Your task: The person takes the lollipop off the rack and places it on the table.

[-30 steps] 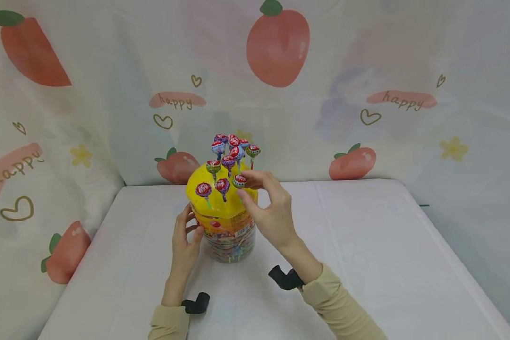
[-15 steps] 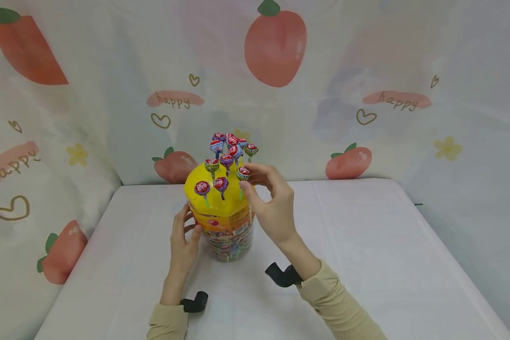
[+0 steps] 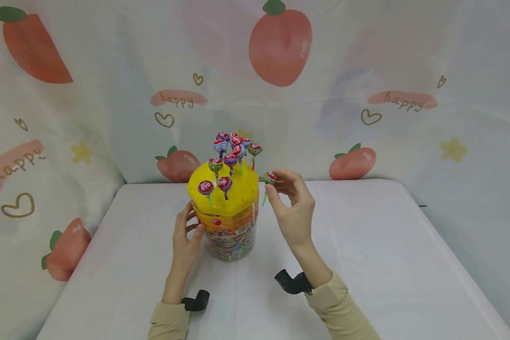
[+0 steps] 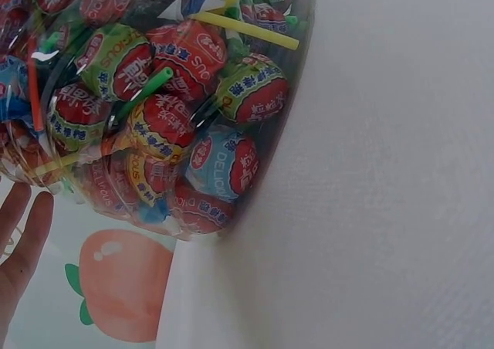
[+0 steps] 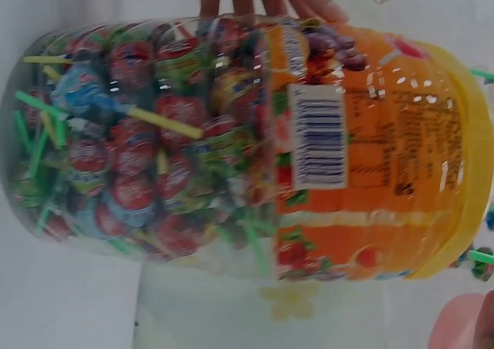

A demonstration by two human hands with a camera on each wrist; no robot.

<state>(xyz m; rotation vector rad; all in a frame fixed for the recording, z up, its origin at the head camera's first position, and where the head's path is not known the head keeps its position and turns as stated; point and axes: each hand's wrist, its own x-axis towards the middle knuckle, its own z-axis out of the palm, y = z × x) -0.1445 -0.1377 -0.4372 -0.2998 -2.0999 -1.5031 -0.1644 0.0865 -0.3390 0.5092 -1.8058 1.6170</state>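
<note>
My right hand (image 3: 295, 208) pinches a wrapped lollipop (image 3: 270, 178) between thumb and fingers, its green stick hanging down just right of the jar's lid. With thumb in front and fingers around the left side, my left hand (image 3: 184, 243) holds the big clear candy jar (image 3: 229, 245). Several lollipops stand upright on the yellow domed lid (image 3: 244, 191), two of them near its front. In the right wrist view, the jar lies across the picture with its barcode label (image 5: 319, 137) facing the camera, and left-hand fingers (image 5: 266, 5) touch its far side.
The jar stands on a white-covered table (image 3: 365, 264), packed with more wrapped lollipops (image 4: 162, 125). A printed fabric backdrop (image 3: 314, 127) with fruit and hearts rises behind and at the sides. Black curved pieces (image 3: 293, 282) sit at both wrists.
The right hand has lifted the lollipop off the lid's front right and carried it to the right, past the lid's edge. The left hand stays on the jar.
</note>
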